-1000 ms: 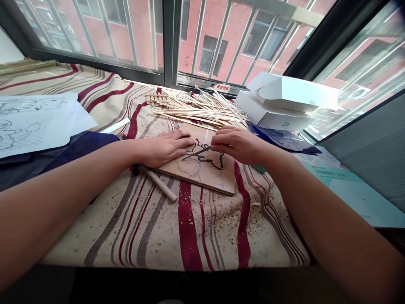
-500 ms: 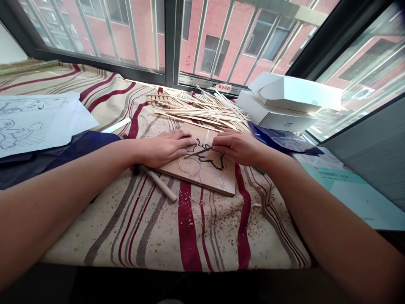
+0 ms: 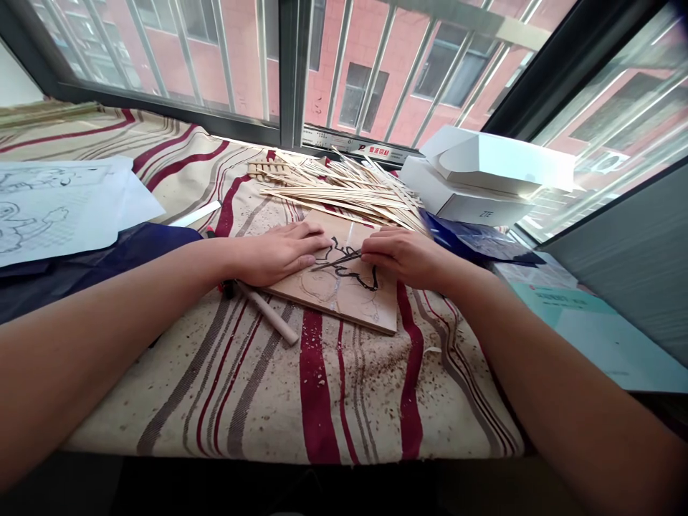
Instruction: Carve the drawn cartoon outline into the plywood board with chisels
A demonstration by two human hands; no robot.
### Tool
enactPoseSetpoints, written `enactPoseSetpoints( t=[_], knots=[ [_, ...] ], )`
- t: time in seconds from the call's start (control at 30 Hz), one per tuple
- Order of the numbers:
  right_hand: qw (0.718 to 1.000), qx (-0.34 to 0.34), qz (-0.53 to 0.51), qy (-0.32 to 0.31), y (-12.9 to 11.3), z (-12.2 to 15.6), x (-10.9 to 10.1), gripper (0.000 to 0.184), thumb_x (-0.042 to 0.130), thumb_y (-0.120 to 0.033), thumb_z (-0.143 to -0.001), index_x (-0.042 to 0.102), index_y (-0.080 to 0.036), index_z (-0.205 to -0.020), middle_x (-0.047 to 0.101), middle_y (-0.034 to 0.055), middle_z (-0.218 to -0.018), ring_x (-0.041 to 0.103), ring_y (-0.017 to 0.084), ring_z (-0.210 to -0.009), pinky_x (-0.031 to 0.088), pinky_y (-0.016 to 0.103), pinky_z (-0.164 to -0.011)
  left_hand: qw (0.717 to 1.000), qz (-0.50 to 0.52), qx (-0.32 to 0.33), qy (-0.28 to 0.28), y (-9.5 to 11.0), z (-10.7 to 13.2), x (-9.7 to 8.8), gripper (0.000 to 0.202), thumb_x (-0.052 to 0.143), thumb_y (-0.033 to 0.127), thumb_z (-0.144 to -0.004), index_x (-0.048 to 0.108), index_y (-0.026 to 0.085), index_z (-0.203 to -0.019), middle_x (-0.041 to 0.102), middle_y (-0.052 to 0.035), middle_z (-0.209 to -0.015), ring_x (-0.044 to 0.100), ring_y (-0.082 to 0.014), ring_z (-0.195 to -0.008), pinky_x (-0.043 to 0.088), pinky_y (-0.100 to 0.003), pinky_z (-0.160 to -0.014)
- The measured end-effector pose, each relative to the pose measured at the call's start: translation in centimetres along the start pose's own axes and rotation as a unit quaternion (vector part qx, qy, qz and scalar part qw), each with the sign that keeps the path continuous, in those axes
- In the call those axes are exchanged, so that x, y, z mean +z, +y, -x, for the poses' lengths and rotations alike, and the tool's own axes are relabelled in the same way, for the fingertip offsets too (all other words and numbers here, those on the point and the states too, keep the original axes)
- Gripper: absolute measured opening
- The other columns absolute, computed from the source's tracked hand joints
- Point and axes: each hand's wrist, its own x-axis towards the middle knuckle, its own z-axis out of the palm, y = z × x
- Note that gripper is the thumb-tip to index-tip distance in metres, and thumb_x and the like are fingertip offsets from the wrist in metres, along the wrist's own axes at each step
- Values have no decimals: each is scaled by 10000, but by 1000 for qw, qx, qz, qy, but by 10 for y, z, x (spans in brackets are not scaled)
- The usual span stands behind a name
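A thin wooden board [image 3: 344,297] with a drawn outline, part of it filled in black, lies on the striped cloth. My left hand [image 3: 276,251] rests flat on the board's left edge, fingers stretched out. My right hand [image 3: 404,256] is closed in a pinch on a thin dark strip [image 3: 334,261] that lies across the black outline and points left, toward my left fingertips.
A heap of thin wooden sticks [image 3: 344,190] lies behind the board. White boxes [image 3: 473,179] stand at the back right by the window. A white rod [image 3: 269,315] lies left of the board. Drawing sheets [image 3: 54,208] over dark paper [image 3: 97,261] lie left. Wood shavings litter the cloth.
Both hands stay on the board almost unmoved; my right hand and the strip have shifted only slightly. The view has drifted a little.
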Motion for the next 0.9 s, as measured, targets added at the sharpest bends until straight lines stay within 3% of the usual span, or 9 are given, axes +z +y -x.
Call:
enactPoseSetpoints(
  t=[0.43, 0.63, 0.77, 0.9],
  knots=[
    [1000, -2, 19, -19, 1, 1, -2, 305, 462, -352, -1070, 516, -224, -799, 604, 50, -804, 498, 196, -790, 373, 326, -777, 1000, 0, 8, 9, -2, 1, 0, 628, 239, 484, -1118, 363, 217, -1673, 338, -161, -1754, 278, -355, -1622, 217, -546, -1314],
    [997, 48, 58, -26, -2, 18, -8, 310, 455, -371, -1074, 554, -226, -819, 636, 41, -809, 504, 182, -744, 329, 317, -682, 1000, -15, 1, 0, -3, 3, 0, 634, 211, 509, -1131, 335, 239, -1690, 325, -144, -1761, 266, -332, -1632, 218, -522, -1319],
    [994, 51, 76, -60, -15, 27, -21, 334, 467, -387, -1060, 514, -234, -767, 577, 6, -694, 456, 162, -642, 287, 314, -626, 1000, -11, -1, -4, 0, 4, -2, 630, 210, 493, -1132, 332, 228, -1690, 313, -144, -1772, 240, -330, -1644, 203, -526, -1325],
    [994, 24, 95, -45, -23, 34, -33, 362, 489, -373, -1024, 445, -230, -694, 468, -11, -577, 366, 154, -565, 251, 326, -594, 1000, -7, -17, -16, 6, 4, -5, 631, 223, 483, -1126, 330, 224, -1692, 278, -148, -1785, 214, -345, -1653, 189, -546, -1329]
  ],
)
